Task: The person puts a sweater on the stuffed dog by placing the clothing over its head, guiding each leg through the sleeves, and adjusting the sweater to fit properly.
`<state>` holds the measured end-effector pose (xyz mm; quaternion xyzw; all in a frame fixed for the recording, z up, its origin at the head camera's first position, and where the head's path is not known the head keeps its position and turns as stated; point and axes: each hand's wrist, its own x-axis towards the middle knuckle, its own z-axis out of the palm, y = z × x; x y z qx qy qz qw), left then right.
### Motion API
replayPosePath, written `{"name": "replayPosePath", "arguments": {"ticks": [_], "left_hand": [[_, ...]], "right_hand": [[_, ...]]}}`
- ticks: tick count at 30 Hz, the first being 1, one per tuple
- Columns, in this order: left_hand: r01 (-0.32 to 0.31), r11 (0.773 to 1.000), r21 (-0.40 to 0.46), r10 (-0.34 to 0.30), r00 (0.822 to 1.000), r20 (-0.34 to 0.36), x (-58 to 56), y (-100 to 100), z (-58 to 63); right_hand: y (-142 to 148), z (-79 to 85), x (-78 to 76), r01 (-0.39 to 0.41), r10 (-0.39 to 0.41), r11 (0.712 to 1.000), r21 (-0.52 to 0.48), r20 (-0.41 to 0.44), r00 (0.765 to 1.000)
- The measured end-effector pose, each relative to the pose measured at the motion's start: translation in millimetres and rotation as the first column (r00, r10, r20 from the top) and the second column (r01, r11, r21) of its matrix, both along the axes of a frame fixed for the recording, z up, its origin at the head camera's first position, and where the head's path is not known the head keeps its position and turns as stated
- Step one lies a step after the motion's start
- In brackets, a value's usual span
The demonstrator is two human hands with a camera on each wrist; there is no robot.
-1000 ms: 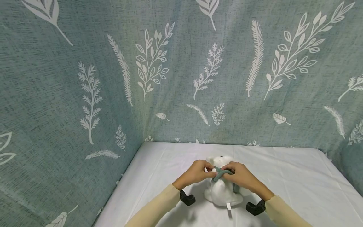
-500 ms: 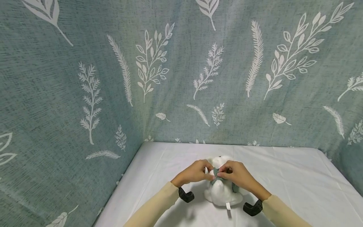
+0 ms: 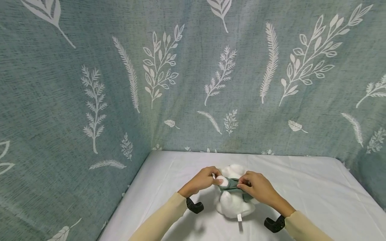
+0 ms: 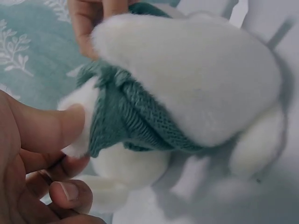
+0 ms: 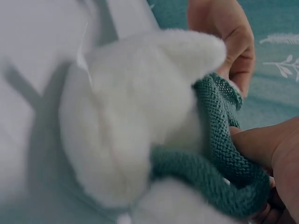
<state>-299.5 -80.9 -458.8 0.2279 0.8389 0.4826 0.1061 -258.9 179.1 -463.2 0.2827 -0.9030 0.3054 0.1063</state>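
Plush toy (image 3: 236,206), one, white, short pile; rests on a white-covered table (image 3: 301,187), its body between the two hands and slightly nearer the person than the fingertips, its head on the far side. Small white tag (image 3: 239,217) at its near lower edge.

Knitted garment (image 3: 230,184), one, green; wrapped across the toy's upper body, lying between left and right fingertips. A white limb (image 3: 223,181) protrudes from its left end.

Left hand (image 3: 205,178): thumb and forefinger closed in a pinch on the white limb, thumb lying over it, just beside the knit edge; other fingers curled below. Forearm enters from lower left, reaching inward.

Right hand (image 3: 256,187): thumb and fingers gripping a fold of the garment, thumb pressed to the knit, remaining fingers partly hidden behind it. Forearm slants in from lower right, back of hand upward.

Sleeves (image 3: 161,219), cream, both arms. Black wrist devices (image 3: 195,206), one below each wrist. Backdrop (image 3: 187,87): blue-green fabric, white leaf print.
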Motion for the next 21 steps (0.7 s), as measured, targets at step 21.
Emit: {"name": "replayPosePath", "arguments": {"ticks": [21], "left_hand": [[0.163, 0.98, 0.117, -0.162, 0.987, -0.014, -4.5, -8, -6.8]], "right_hand": [[-19, -1.1, -2.5, 0.03, -0.021, 0.996, -0.088, 0.099, 0.995]]}}
